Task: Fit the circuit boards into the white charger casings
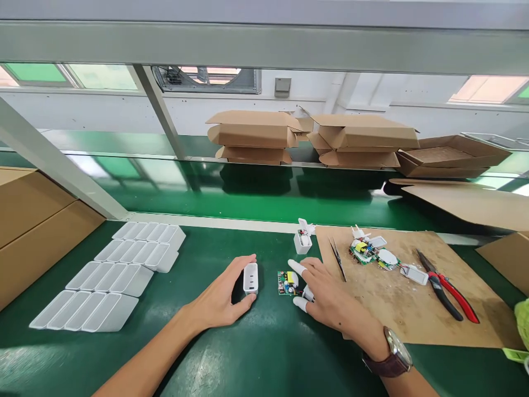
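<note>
Fingers (297,267) of the right hand (330,298) are spread — circuit board (285,283) lies just left, centre frame (left hand (221,300) is farther, pinching the white case (250,279)).

Head-worn view, forward and down over green table (264,358)

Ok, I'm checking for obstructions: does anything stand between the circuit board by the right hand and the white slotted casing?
Nothing visible does: green tabletop lies between the circuit board and the white slotted casing by the left hand.
</note>
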Tool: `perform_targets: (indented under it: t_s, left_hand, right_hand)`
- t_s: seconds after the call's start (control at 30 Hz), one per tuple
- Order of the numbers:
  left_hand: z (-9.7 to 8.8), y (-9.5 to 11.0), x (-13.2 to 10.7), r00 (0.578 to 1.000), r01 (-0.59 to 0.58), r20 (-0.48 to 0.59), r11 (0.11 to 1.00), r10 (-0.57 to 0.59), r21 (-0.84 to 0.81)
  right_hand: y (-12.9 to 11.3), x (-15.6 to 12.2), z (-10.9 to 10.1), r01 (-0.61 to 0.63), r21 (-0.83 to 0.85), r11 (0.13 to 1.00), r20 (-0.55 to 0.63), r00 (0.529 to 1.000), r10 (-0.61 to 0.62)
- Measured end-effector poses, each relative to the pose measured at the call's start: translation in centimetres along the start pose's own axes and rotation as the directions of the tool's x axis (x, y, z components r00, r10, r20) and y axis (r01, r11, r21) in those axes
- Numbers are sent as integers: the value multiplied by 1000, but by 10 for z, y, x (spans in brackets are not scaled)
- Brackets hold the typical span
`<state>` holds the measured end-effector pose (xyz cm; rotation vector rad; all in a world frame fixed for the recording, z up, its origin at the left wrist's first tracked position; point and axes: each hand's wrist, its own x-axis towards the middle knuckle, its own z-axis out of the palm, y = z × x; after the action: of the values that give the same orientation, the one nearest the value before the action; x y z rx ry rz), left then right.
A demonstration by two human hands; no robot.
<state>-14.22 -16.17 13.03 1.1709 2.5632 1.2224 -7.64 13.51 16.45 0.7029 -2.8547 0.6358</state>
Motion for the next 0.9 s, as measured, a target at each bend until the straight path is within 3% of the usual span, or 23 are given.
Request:
perform_targets:
  t_s: [0.1,0.33,0.47,0.63,0.9]
  left_hand:
    - [0,1,1,1000,20,1,1000,-20,4]
    - [8,-2,3,995,82,-62,996,-80,21]
    - [13,-3,4,989,-12,-145,1000,10,-11]
    - [16,-2,5,975,-132,-177,991,134,25]
    - [15,0,7,962,-182,-194,981,192,67]
  right_hand:
    - [1,2,3,21,17,1000,-13,1000,-21]
    - [-20,8,0,24,201,979,-226,974,22]
    - [-34,9,4,88,275,957,-314,950,3]
    - [-40,10,15,222,160,962,-413,900,-139]
    - [-41,8,25,286,127,950,-415,885,-211]
